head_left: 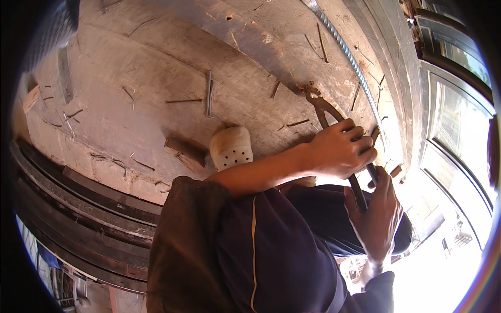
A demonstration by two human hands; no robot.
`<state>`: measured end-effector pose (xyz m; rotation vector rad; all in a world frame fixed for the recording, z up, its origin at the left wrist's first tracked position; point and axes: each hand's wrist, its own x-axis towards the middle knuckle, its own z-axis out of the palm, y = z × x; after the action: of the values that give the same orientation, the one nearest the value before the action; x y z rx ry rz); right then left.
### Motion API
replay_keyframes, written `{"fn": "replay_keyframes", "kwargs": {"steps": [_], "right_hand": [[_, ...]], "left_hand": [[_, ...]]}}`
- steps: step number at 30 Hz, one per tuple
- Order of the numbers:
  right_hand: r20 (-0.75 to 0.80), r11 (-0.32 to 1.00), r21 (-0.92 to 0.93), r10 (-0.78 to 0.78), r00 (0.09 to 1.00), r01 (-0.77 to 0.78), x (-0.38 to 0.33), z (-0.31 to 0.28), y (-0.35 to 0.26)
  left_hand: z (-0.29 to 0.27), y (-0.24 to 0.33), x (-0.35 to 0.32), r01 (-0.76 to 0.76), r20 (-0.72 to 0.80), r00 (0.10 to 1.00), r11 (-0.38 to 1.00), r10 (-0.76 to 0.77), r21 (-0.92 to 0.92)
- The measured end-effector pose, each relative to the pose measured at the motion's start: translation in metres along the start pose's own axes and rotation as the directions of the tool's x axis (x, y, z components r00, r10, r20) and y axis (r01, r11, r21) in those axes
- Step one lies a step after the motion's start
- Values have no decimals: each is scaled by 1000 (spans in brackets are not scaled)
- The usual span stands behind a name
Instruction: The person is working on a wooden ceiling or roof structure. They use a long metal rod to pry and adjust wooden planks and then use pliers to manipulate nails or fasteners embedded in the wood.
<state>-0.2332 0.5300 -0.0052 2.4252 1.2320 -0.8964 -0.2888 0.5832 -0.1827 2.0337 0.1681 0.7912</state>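
Observation:
Rust-brown pincers (326,109) slant across the right of the view, their jaws against the end of a long dark board (266,52). What the jaws bite on is too small to make out. My left hand (342,148), its arm reaching across from the left, is wrapped round the handles partway down. Nearer to me, my right hand (378,208) grips the handles close to their ends. Part of the handles is hidden behind the fingers. Loose nails, one of them a dark nail (298,123), lie on the dusty floor beside the jaws.
A ribbed steel bar (347,47) curves past on the right. Bent nails (210,94) are strewn over the floor. A small wood block (185,152) sits beside a pale clog (231,146). Stacked dark beams (83,208) run along the left; framed glass panes (459,104) stand at right.

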Motion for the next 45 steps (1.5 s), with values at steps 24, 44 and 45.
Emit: {"fn": "replay_keyframes", "kwargs": {"steps": [24,44,45], "right_hand": [[717,924,-275,382,583,-267,112,-93,-30],[664,890,-451,388,639,-72,114,-94,-77],[675,893,-441,395,623,-90,115,-96,-78]], "left_hand": [[-15,-8,40,206,54,979,955,-199,-212],[-33,-15,36,196,-145,947,873,-287,-446],[-34,-15,37,193,-135,950,868,-282,-458]]}}
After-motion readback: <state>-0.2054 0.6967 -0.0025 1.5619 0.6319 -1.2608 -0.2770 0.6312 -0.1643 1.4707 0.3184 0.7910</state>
